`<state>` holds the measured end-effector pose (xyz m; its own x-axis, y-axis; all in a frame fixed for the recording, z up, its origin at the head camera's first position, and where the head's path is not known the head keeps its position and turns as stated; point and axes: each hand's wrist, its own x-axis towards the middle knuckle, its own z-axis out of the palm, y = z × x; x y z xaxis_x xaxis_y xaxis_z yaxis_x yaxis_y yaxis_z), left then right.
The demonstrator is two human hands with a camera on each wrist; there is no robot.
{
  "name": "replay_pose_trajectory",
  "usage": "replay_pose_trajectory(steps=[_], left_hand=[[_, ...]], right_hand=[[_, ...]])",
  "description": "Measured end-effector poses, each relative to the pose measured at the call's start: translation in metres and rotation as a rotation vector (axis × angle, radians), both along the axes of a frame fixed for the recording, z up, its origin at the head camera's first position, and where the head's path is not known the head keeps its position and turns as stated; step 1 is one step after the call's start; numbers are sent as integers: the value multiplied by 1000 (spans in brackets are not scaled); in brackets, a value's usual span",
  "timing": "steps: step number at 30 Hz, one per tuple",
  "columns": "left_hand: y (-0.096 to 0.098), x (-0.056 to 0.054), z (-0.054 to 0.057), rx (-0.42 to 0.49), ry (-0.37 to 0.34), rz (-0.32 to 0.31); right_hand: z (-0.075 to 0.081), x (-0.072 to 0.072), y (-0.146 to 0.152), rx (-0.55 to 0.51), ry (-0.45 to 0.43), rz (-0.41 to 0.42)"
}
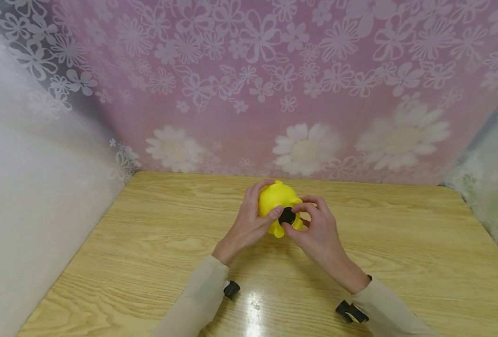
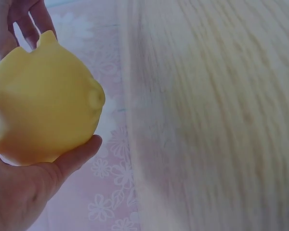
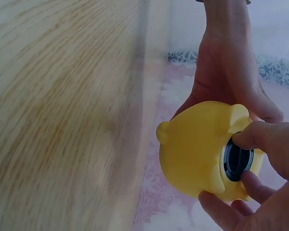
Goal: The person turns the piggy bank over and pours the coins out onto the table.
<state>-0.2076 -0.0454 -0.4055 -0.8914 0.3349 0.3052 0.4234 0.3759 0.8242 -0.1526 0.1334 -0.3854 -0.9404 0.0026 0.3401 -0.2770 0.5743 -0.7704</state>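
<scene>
A round yellow piggy bank (image 1: 271, 199) with stubby feet is held up over the table, tipped so that its underside faces the person. My left hand (image 1: 249, 217) grips it from the left, its thumb lying near the black round plug (image 1: 287, 216) in the underside. From the right, my right hand (image 1: 318, 229) pinches the plug's rim between thumb and finger. A raised bar crosses the plug's face in the right wrist view, where the plug sits in its hole. The left wrist view shows the bank's snout (image 2: 97, 96) pointing away from the left palm.
The wood-grain table (image 1: 156, 234) spreads around both hands. A pink flowered curtain (image 1: 240, 117) hangs along its back edge, with pale fabric (image 1: 42, 196) at the left side. Black wrist mounts (image 1: 351, 312) stick out below the sleeves.
</scene>
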Motion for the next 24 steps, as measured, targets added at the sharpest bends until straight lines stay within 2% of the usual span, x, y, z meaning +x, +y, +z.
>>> replay_pose_trajectory(steps=[14,24], left_hand=[[1,-2,-1,2,10,-9],[0,-1,-4,-5,14,-6]], right_hand=[[-4,-2,-3,22,31,-37],[-7,1,-2,11,34,-27]])
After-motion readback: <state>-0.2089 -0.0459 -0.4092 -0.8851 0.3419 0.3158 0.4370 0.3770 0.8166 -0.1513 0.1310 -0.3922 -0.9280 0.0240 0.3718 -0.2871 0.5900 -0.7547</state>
